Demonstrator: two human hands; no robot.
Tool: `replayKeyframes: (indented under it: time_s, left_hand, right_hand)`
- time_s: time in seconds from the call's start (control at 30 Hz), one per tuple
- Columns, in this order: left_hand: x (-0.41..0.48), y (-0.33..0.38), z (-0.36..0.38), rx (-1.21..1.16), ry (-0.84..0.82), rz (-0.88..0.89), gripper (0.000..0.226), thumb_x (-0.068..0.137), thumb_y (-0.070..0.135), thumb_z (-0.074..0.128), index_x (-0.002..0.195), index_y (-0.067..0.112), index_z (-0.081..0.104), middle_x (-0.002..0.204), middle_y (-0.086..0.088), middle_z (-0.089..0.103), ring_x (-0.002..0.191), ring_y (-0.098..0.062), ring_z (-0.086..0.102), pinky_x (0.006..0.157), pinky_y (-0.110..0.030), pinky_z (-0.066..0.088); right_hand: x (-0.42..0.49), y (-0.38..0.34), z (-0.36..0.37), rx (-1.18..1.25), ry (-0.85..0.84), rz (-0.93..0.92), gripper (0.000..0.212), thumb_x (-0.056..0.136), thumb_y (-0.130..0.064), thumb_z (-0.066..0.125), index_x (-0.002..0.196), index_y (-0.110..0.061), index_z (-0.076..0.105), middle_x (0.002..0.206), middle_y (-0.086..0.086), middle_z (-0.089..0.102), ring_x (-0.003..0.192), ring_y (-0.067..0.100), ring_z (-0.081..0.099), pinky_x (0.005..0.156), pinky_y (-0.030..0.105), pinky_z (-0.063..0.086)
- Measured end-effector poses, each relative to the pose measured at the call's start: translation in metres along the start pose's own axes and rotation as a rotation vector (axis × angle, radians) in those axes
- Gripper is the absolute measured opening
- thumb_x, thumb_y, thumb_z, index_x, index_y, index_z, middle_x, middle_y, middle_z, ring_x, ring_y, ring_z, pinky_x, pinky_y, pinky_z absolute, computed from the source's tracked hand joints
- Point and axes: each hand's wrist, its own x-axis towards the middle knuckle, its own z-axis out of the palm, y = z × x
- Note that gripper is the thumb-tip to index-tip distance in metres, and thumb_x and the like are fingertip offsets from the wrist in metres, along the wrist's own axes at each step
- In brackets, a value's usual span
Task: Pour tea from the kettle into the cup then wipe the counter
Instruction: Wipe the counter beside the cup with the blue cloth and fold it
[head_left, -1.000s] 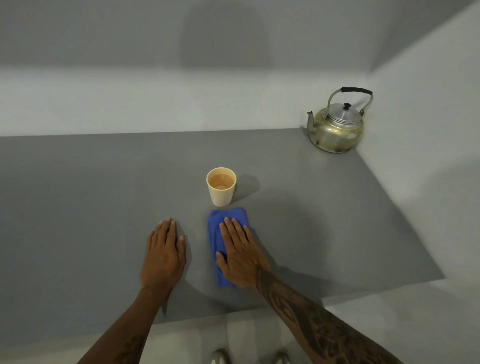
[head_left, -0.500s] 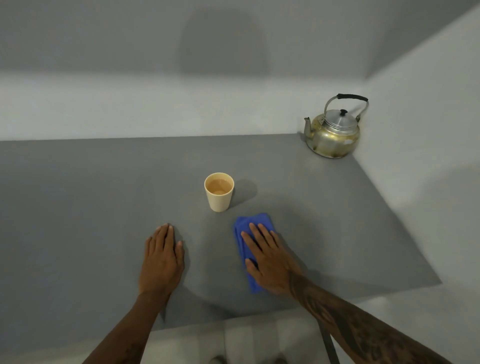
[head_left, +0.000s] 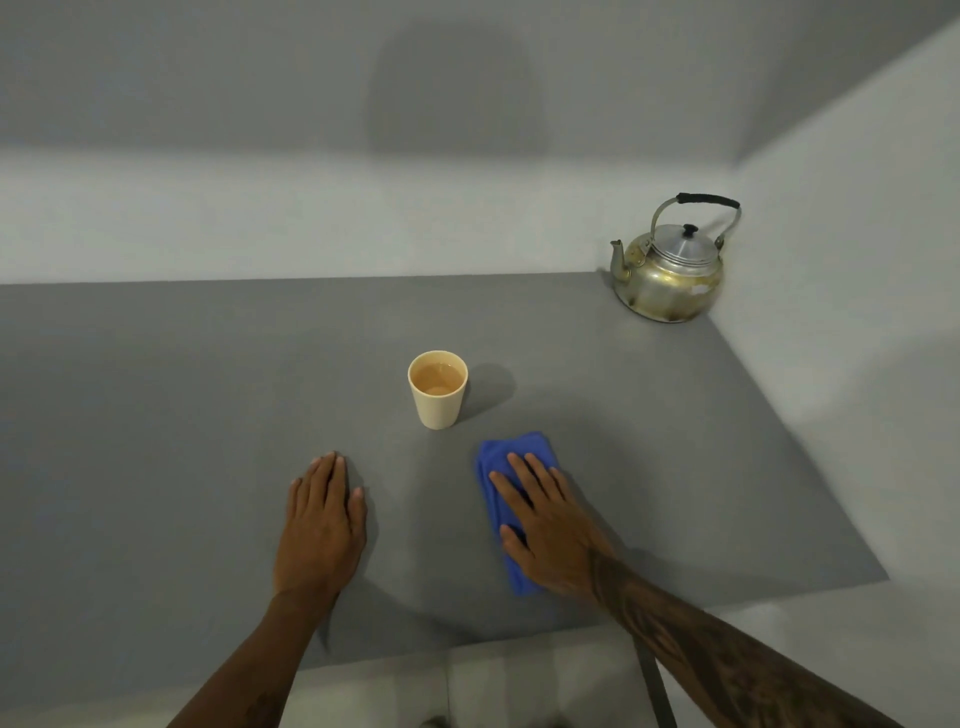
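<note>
A cream cup (head_left: 438, 397) with brown tea in it stands upright on the grey counter (head_left: 156, 415). A metal kettle (head_left: 667, 275) with a black-wrapped handle sits in the far right corner, spout to the left. A folded blue cloth (head_left: 506, 467) lies in front and to the right of the cup. My right hand (head_left: 550, 530) presses flat on the cloth, fingers spread, covering most of it. My left hand (head_left: 322, 525) rests palm down on the bare counter, in front and to the left of the cup, holding nothing.
Grey walls meet the counter at the back and along the right side. The counter's front edge (head_left: 467, 642) runs just under my forearms, with a pale floor below.
My right hand slid the blue cloth to the right, from directly in front of the cup to its right side. The left hand stayed flat in place.
</note>
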Motion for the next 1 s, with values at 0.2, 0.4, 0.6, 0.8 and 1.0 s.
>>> replayKeyframes:
  time_s: [0.2, 0.4, 0.6, 0.8, 1.0]
  left_hand:
    - [-0.001, 0.001, 0.001, -0.019, -0.012, -0.005, 0.068, 0.095, 0.044, 0.013, 0.146, 0.002, 0.029, 0.154, -0.014, 0.033, 0.146, -0.026, 0.024, 0.121, -0.042, 0.014]
    - [0.002, -0.003, -0.003, -0.044, -0.029, -0.017, 0.072, 0.093, 0.048, 0.012, 0.145, 0.003, 0.033, 0.153, -0.014, 0.035, 0.144, -0.027, 0.027, 0.121, -0.043, 0.016]
    - [-0.002, 0.060, -0.006, -0.202, 0.000, -0.054, 0.057, 0.088, 0.043, 0.034, 0.133, 0.011, 0.050, 0.136, -0.012, 0.053, 0.123, -0.029, 0.049, 0.106, -0.042, 0.040]
    - [0.002, 0.189, 0.007, -0.474, -0.025, -0.086, 0.037, 0.092, 0.030, 0.052, 0.126, 0.016, 0.051, 0.128, -0.007, 0.055, 0.116, -0.024, 0.053, 0.093, -0.034, 0.045]
    - [0.015, 0.236, 0.045, -0.283, -0.042, -0.018, 0.041, 0.086, 0.029, 0.060, 0.123, 0.013, 0.056, 0.127, -0.010, 0.057, 0.116, -0.029, 0.054, 0.100, -0.039, 0.043]
  right_hand:
    - [0.051, 0.047, -0.009, 0.002, -0.032, 0.176, 0.072, 0.087, -0.054, 0.013, 0.151, -0.023, 0.007, 0.161, 0.009, 0.005, 0.148, 0.032, 0.004, 0.119, 0.049, 0.008]
    - [0.079, 0.060, -0.019, -0.016, -0.101, 0.208, 0.081, 0.078, -0.060, -0.001, 0.151, -0.026, 0.002, 0.161, 0.007, -0.002, 0.148, 0.030, 0.000, 0.119, 0.047, 0.006]
    - [0.096, 0.073, -0.050, 0.137, -0.063, 0.224, 0.086, 0.077, -0.069, 0.011, 0.148, -0.023, 0.024, 0.157, 0.009, 0.022, 0.145, 0.028, 0.018, 0.119, 0.046, 0.016]
    - [0.122, 0.089, -0.087, 0.204, -0.105, 0.186, 0.062, 0.093, -0.049, 0.032, 0.141, -0.010, 0.037, 0.147, 0.012, 0.039, 0.135, 0.032, 0.035, 0.114, 0.044, 0.026]
    - [0.136, 0.094, -0.083, 0.153, -0.226, 0.138, 0.048, 0.094, -0.024, 0.042, 0.139, -0.008, 0.038, 0.144, 0.015, 0.040, 0.127, 0.039, 0.041, 0.109, 0.046, 0.032]
